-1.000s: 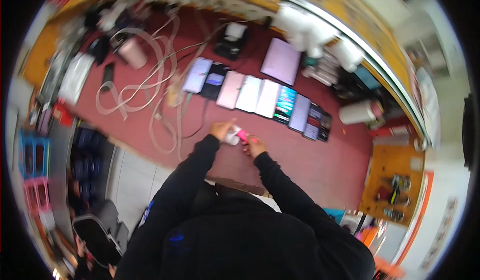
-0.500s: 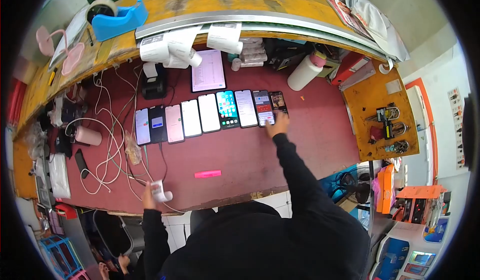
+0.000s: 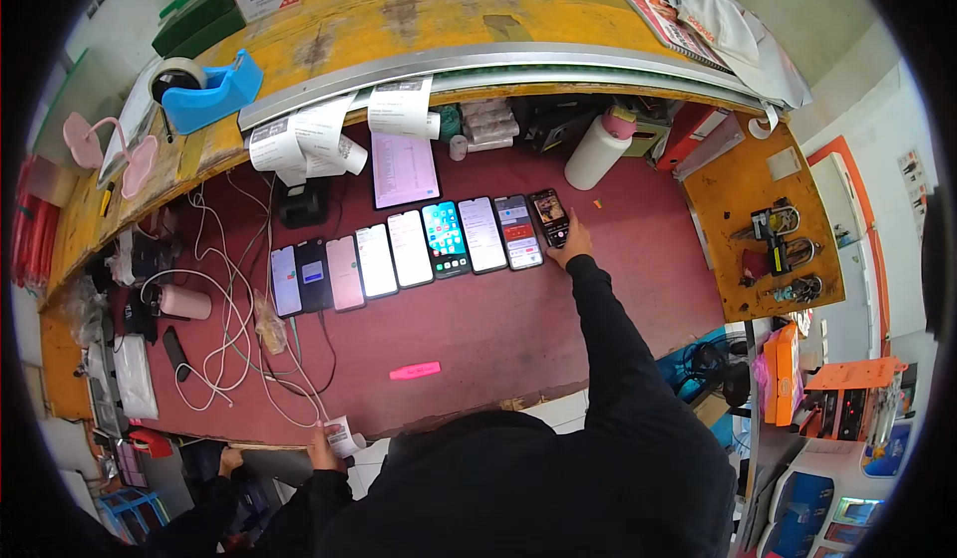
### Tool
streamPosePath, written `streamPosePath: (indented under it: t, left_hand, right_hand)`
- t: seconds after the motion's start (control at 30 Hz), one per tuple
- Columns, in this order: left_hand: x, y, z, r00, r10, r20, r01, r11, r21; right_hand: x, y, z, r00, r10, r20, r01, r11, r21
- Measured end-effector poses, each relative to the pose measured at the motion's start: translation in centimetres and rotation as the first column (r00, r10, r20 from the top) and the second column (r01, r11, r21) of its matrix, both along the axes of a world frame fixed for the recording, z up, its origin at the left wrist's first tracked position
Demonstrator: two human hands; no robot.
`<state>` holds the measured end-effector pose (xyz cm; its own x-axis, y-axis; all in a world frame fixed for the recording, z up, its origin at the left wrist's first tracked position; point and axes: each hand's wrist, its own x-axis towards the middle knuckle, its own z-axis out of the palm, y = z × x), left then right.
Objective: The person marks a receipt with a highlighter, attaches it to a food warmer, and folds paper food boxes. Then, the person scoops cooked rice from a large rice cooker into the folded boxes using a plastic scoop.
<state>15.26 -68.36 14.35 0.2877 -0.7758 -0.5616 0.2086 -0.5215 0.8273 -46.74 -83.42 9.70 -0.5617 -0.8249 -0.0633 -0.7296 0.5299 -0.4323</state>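
My right hand [image 3: 572,241] is at the lower right corner of a black smartphone [image 3: 548,211], its fingers closed on the edge. That phone lies at the right end of a row of several phones, its screen lit with a dark picture. Beside it lies a phone with a red band on its screen [image 3: 517,231]; a phone with a blue screen [image 3: 446,237] is mid-row. At the table's front edge, my left hand [image 3: 322,451] grips a curled printed receipt [image 3: 342,437]. A pink highlighter [image 3: 415,370] lies on the red tabletop [image 3: 478,329].
Behind the row stand a tablet [image 3: 406,171] and a white bottle [image 3: 598,151]. Receipts [image 3: 319,139] hang from the shelf edge. Tangled white cables [image 3: 234,329] spread at left. Padlocks [image 3: 783,234] lie on the wooden side board. Another person's hand [image 3: 230,459] is at lower left.
My right hand has shifted from across the two rightmost phones to the end phone's lower right corner, uncovering its screen. My left hand has lowered with the receipt. The view has shifted slightly.
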Motion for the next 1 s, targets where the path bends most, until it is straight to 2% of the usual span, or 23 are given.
streamPosePath:
  t: [0.13, 0.23, 0.27, 0.33, 0.4, 0.43, 0.47, 0.5, 0.6, 0.7, 0.87, 1.0]
  left_hand:
    - [-0.7, -0.8, 1.4, 0.997, -0.019, 0.070, 0.021, 1.000, -0.023]
    - [-0.9, -0.9, 1.6, 0.996, -0.038, 0.077, 0.040, 0.999, -0.028]
    - [-1.0, -0.7, 2.0, 0.996, -0.035, 0.076, 0.037, 0.999, -0.028]
    - [-0.8, -0.3, 1.5, 0.999, -0.025, 0.025, 0.026, 0.999, -0.048]
    - [0.0, 0.5, 0.0, 1.000, -0.019, 0.020, 0.020, 0.999, -0.048]
    - [0.1, 0.7, 0.0, 1.000, -0.013, 0.028, 0.014, 0.999, -0.046]
    - [-0.9, 0.6, 2.0, 1.000, 0.013, 0.019, -0.013, 1.000, -0.005]
    - [-0.4, 0.9, 1.1, 1.000, 0.011, -0.004, -0.011, 1.000, -0.010]
    - [-1.3, 1.3, 2.5, 0.996, -0.014, 0.090, 0.017, 0.999, -0.029]
    - [-1.1, 1.9, 2.2, 1.000, 0.001, -0.007, -0.001, 1.000, 0.018]
    - [-1.1, 2.7, 2.1, 0.997, 0.011, 0.079, -0.009, 1.000, -0.023]
    - [-1.0, 3.5, 1.9, 0.999, 0.051, 0.008, -0.051, 0.999, -0.005]
  right_hand:
    - [0.6, -2.0, 2.0, 0.998, -0.049, -0.046, 0.053, 0.995, 0.084]
    - [0.0, -4.6, 0.5, 0.990, -0.034, -0.134, 0.038, 0.999, 0.028]
    - [-0.3, -5.6, -0.1, 0.978, -0.006, -0.208, 0.019, 0.998, 0.064]
    - [-0.5, -6.3, 0.2, 0.987, 0.001, -0.160, 0.024, 0.987, 0.157]
    - [-1.0, -6.8, -0.6, 0.985, 0.042, -0.169, -0.019, 0.991, 0.132]
    - [-0.4, -6.9, 0.3, 0.983, 0.002, -0.181, 0.031, 0.983, 0.179]
    - [0.4, -7.0, 0.9, 0.978, -0.066, -0.197, 0.104, 0.976, 0.190]
    - [1.1, -7.2, 1.9, 0.976, -0.095, -0.198, 0.133, 0.972, 0.192]
    - [1.4, -8.3, 2.0, 0.963, -0.164, -0.213, 0.213, 0.949, 0.231]
    - [0.7, -9.6, 1.4, 0.954, -0.185, -0.236, 0.250, 0.925, 0.285]
    - [-1.2, -11.9, 1.0, 0.965, -0.176, -0.196, 0.249, 0.854, 0.458]
    - [-0.9, -12.3, 2.0, 0.964, -0.194, -0.180, 0.259, 0.835, 0.486]
